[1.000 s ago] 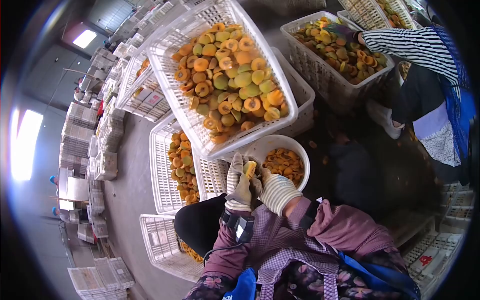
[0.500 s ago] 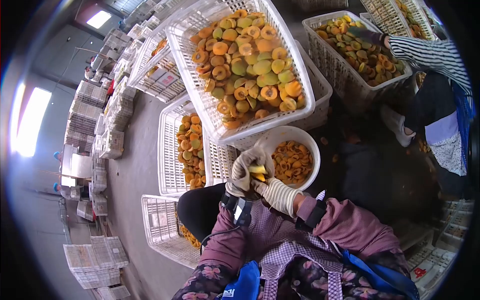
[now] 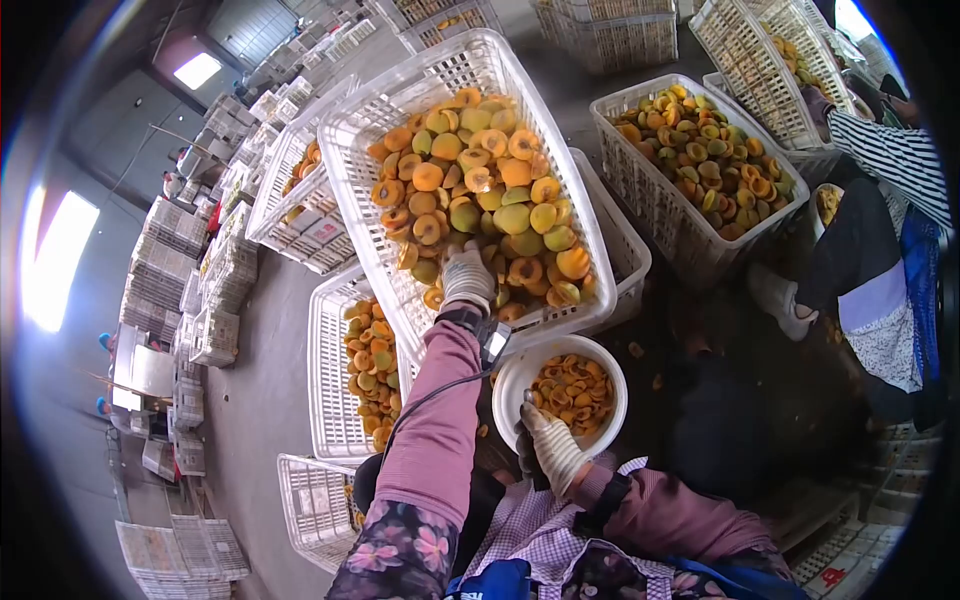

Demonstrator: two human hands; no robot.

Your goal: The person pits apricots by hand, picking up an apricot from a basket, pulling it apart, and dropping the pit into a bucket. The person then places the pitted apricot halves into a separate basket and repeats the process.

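Resting on the near end of the heap, my left hand (image 3: 468, 275) lies at full stretch in the big white crate (image 3: 345, 135), glove-back up, fingers bent down among the apricots (image 3: 510, 215). I judge this to be the fetching step: one fruit is to be taken from the pile. Whether my fingers have closed on one I cannot tell, because the glove and the fruit around it hide them.

As I see it, the next move calls for a firm close on a single apricot. It then needs a lift high enough to clear the crate's near wall, which stands between this hand and the white bowl (image 3: 505, 375), without tipping neighbours over the rim.

My right hand (image 3: 552, 447) stays near my body at the bowl's near rim, fingertips pointing toward it; touching it or just short, I cannot say. The gloved fingers are drawn together, and something dark shows beside the palm. I cannot tell whether that is a tool or whether the hand is clenched on anything.

The bowl is part filled with apricot halves (image 3: 572, 390). A wrist device (image 3: 492, 340) with a cable sits on my left forearm. A lower crate (image 3: 320, 400) of apricots lies to the left, and another person's striped sleeve (image 3: 900, 155) is at the far right.
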